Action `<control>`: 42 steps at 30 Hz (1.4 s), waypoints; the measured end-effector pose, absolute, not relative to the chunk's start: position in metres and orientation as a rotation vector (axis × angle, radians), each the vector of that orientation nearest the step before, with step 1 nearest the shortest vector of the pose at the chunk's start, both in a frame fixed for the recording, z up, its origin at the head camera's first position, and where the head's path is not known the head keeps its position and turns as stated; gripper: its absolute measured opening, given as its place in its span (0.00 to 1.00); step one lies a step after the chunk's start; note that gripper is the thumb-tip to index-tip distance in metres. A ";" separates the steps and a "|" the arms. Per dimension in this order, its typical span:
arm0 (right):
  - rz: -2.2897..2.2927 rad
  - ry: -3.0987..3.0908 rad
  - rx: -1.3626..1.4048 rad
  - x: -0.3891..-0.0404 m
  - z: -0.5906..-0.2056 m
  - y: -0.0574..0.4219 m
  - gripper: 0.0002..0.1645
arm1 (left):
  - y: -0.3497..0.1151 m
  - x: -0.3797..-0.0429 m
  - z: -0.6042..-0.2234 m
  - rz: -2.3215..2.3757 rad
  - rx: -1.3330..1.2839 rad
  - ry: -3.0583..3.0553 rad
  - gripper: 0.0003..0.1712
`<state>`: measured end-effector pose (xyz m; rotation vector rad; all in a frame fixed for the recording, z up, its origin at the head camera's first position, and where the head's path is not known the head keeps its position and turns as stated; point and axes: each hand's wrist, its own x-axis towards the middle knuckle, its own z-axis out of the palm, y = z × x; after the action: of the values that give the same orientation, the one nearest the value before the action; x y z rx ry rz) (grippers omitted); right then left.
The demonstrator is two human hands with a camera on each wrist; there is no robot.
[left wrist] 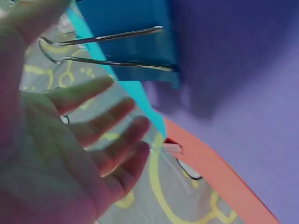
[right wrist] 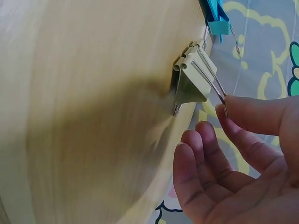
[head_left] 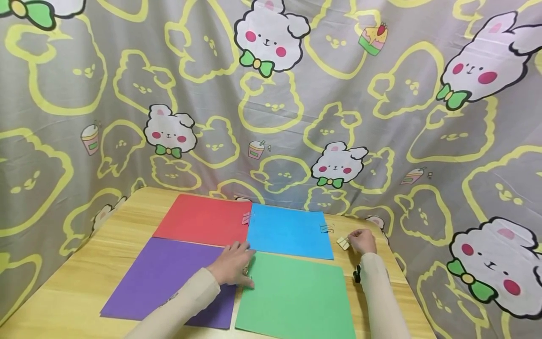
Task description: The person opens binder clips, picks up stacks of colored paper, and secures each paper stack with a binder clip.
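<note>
My right hand [head_left: 362,241] pinches a wire handle of a cream binder clip [right wrist: 194,77] between thumb and index finger. That clip is low over the table's right side, beside the blue sheet [head_left: 290,233]. My left hand [head_left: 233,264] is over the line between the purple sheet [head_left: 169,282] and the green sheet [head_left: 296,296], its fingers spread and loosely bent. In the left wrist view a blue binder clip [left wrist: 140,51] sits at the purple sheet's edge close to that hand; it is mostly hidden in the head view.
A red sheet [head_left: 205,221] lies at the back left, with a pink clip [head_left: 245,218] on its right edge. Another clip [head_left: 326,228] holds the blue sheet's right edge. A small black object [head_left: 357,274] is beside my right sleeve. Patterned cloth [head_left: 275,108] hangs behind the wooden table [head_left: 72,263].
</note>
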<state>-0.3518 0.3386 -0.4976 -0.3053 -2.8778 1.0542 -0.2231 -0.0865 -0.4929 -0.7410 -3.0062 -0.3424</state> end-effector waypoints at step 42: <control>1.108 -2.922 -0.323 -0.350 -0.501 0.346 0.15 | -0.033 -0.254 -0.467 0.042 -0.587 -3.269 0.36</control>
<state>-0.3502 0.3456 -0.5013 -0.3227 -2.9225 1.1083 -0.2542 -0.0333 -0.4665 -0.5869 -3.2695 0.0425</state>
